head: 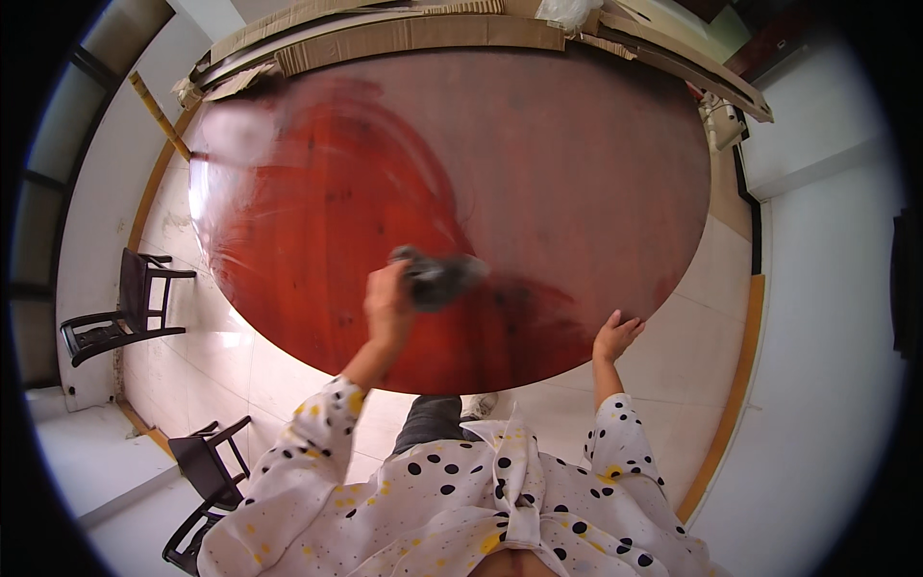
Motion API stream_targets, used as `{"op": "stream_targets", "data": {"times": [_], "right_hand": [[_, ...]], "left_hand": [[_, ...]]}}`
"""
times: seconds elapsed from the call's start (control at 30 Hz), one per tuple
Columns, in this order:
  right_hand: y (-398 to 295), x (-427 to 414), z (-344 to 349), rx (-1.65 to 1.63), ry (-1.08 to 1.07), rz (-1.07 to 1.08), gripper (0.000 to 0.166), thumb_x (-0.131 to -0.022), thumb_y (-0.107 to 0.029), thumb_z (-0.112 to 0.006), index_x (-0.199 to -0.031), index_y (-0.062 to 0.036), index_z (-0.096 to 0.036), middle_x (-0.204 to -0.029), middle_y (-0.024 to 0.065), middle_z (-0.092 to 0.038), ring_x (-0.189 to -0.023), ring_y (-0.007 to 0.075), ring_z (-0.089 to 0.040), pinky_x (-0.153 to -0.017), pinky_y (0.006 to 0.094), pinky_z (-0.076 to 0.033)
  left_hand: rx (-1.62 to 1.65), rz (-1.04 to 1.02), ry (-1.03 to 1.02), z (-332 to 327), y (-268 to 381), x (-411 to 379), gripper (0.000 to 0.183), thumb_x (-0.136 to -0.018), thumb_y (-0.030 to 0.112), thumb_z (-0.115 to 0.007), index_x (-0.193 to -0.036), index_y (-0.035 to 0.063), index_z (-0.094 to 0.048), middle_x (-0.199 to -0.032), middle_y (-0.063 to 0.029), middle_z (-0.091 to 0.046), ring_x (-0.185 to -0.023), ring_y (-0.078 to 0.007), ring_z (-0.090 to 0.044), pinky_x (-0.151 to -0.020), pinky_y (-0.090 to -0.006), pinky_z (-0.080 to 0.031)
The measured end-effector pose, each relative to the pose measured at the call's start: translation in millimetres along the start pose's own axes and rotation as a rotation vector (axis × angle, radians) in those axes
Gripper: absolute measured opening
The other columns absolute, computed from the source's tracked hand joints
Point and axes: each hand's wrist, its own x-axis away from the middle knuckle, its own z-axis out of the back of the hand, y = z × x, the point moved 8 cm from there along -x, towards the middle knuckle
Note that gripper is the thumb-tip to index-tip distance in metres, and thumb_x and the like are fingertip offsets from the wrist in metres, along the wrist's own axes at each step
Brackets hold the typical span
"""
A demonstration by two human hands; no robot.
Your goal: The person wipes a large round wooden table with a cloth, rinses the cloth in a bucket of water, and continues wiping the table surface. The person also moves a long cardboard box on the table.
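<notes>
A large round reddish wooden tabletop (pixel 570 180) fills the middle of the head view. My left hand (pixel 389 292) grips a dark grey cloth (pixel 438 278), blurred by motion, over the near middle of the top. Around and left of the cloth the wood looks glossy and deep red; the right and far parts look dull and greyish, with a smeared border between. My right hand (pixel 617 336) rests on the near right rim, fingers spread, with nothing seen in it.
Cardboard pieces (pixel 425 34) and a long board lie beyond the far rim, with clear plastic (pixel 568 13) on them. Dark wooden chairs (pixel 137 292) stand at left on the tiled floor (pixel 209 360). A bamboo pole (pixel 160 115) leans by the left rim. White pipes (pixel 721 124) are at right.
</notes>
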Motion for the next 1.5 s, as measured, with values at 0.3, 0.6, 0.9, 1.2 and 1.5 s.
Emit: {"op": "stream_targets", "data": {"times": [0.3,0.6,0.9,1.2,1.5], "right_hand": [[-7,25,1,0.106,0.047,-0.017,0.061,-0.093,-0.033,-0.043,-0.138,0.0043,-0.027,-0.147,0.0209,-0.018,-0.131,0.0373,-0.029,-0.099,0.0444,-0.040],[-15,25,14,0.113,0.043,-0.055,0.057,-0.093,-0.028,-0.043,-0.137,0.0054,-0.027,-0.147,0.0190,-0.018,-0.130,0.0365,-0.031,-0.097,0.0431,-0.043],[-9,26,3,0.164,0.088,0.065,0.056,-0.094,-0.027,-0.042,-0.135,0.0082,-0.028,-0.145,0.0240,-0.019,-0.127,0.0397,-0.033,-0.099,0.0430,-0.040],[-4,23,11,0.145,0.084,0.048,0.057,-0.094,-0.029,-0.041,-0.137,0.0064,-0.027,-0.146,0.0215,-0.018,-0.128,0.0376,-0.033,-0.098,0.0416,-0.041],[1,22,5,0.178,0.067,0.061,0.055,-0.095,-0.027,-0.040,-0.137,0.0054,-0.027,-0.146,0.0216,-0.018,-0.129,0.0373,-0.032,-0.097,0.0420,-0.042]], "left_hand": [[-0.377,-0.053,-0.215,14,-84,73,0.057,-0.080,0.017,-0.063,-0.129,-0.0007,-0.040,-0.130,-0.0259,-0.038,-0.126,-0.0441,-0.031,-0.105,-0.0539,-0.025],[-0.067,-0.320,-0.371,-137,41,57,0.040,-0.078,0.004,-0.051,-0.118,0.0036,-0.051,-0.134,-0.0213,-0.038,-0.127,-0.0398,-0.034,-0.104,-0.0598,-0.023],[0.604,-0.278,-0.502,-243,147,-1,0.033,-0.072,-0.004,-0.054,-0.104,0.0029,-0.055,-0.102,-0.0175,-0.058,-0.100,-0.0361,-0.054,-0.090,-0.0413,-0.044],[-0.211,0.117,0.268,-18,-197,-238,0.040,-0.087,0.010,-0.056,-0.125,0.0030,-0.048,-0.119,-0.0208,-0.055,-0.106,-0.0341,-0.055,-0.088,-0.0388,-0.045],[-0.488,-0.097,0.053,-84,-216,-231,0.041,-0.084,0.020,-0.057,-0.121,0.0027,-0.049,-0.122,-0.0211,-0.052,-0.123,-0.0370,-0.041,-0.102,-0.0451,-0.032]]}}
